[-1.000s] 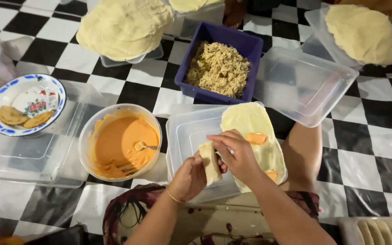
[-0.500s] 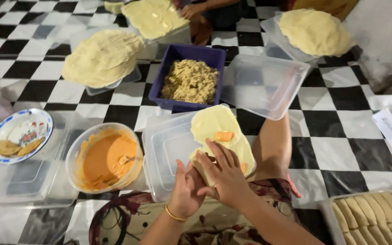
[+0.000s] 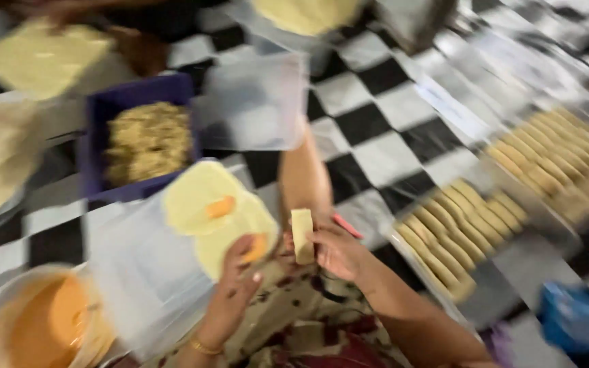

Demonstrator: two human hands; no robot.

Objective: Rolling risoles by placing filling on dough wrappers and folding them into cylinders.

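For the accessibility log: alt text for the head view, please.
The right hand holds a rolled pale wrapper upright, while the left hand touches flat round wrappers on a clear lid. Rows of finished rolls lie to the right; the picture is blurred.

The setting is an informal food-preparation area laid out on the floor, consistent with a home or small catering operation rather than a fitted kitchen. The surface is a black-and-white chequered floor (image 3: 403,146), with every container standing directly on it. A purple tub of crumbly filling (image 3: 146,140) sits far left, beside stacks of thin round wrappers (image 3: 216,211) resting on an upturned clear plastic container (image 3: 148,272). A bowl of orange sauce (image 3: 42,324) stands near left. To the right, trays hold rows of finished pale rolls (image 3: 455,228). Another clear plastic box (image 3: 253,102) lies beyond. The view is motion-blurred, so finer detail cannot be confirmed.
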